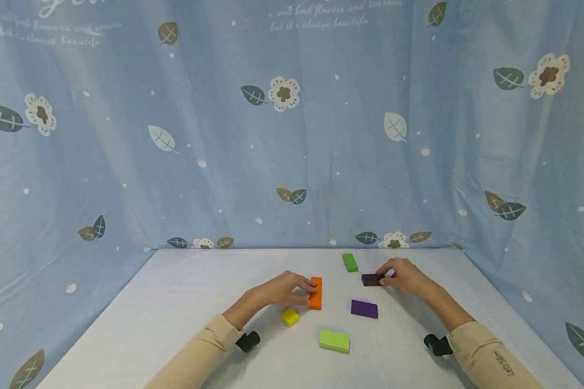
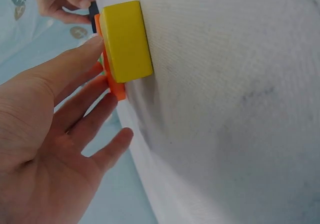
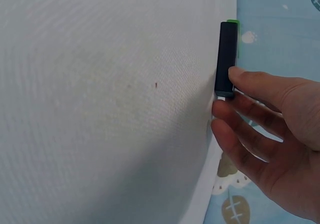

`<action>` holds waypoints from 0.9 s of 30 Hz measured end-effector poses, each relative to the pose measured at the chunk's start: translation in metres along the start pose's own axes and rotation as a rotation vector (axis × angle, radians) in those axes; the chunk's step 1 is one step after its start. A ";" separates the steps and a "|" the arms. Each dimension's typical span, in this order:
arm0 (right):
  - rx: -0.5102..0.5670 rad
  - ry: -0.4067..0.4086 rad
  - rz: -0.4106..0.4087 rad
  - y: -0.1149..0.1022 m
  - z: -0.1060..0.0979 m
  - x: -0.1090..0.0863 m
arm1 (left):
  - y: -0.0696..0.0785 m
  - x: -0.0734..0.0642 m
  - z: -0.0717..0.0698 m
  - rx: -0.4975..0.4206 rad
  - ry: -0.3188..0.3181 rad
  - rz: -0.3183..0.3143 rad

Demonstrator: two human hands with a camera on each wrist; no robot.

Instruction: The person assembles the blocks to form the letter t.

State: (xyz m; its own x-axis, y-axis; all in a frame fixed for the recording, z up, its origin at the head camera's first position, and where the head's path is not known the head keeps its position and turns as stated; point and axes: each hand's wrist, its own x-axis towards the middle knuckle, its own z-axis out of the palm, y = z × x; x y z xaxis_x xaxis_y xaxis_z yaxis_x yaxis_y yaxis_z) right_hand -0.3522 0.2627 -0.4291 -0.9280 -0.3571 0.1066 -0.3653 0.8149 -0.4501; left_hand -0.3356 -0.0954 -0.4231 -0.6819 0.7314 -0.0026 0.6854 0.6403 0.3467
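My left hand (image 1: 286, 289) is beside an orange block (image 1: 316, 300), its forefinger reaching over the upper part of the block and its thumb near the left side. In the left wrist view the fingers are spread and only slightly bent, and a yellow block (image 2: 129, 41) hides part of the orange one. Whether the thumb touches the orange block is unclear. My right hand (image 1: 403, 275) pinches the right end of a black block (image 1: 370, 280). In the right wrist view the thumb lies against the black block's face (image 3: 227, 48), with the forefinger partly hidden behind it.
Behind the black block lies a green block (image 1: 350, 262). A purple block (image 1: 364, 309) and a lime-green block (image 1: 334, 341) lie closer to me on the white tabletop (image 1: 175, 324). A blue patterned curtain (image 1: 214, 162) surrounds the back and sides.
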 end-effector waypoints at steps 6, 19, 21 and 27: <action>-0.010 -0.002 -0.008 0.000 0.000 0.002 | -0.005 0.002 0.002 -0.048 0.021 -0.018; -0.012 -0.001 -0.027 -0.001 0.000 0.000 | -0.006 0.001 0.003 -0.110 0.035 -0.002; -0.012 -0.001 -0.023 -0.002 -0.001 0.000 | -0.007 0.002 0.003 -0.110 0.034 -0.001; 0.001 -0.021 -0.029 -0.002 -0.003 -0.001 | -0.009 0.004 0.003 -0.103 0.022 0.005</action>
State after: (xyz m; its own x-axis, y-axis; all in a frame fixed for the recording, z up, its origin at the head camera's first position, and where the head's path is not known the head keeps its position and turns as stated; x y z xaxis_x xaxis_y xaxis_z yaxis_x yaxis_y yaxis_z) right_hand -0.3507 0.2629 -0.4258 -0.9152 -0.3901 0.1010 -0.3920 0.8037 -0.4477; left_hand -0.3436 -0.0971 -0.4289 -0.6847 0.7286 0.0201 0.6601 0.6081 0.4411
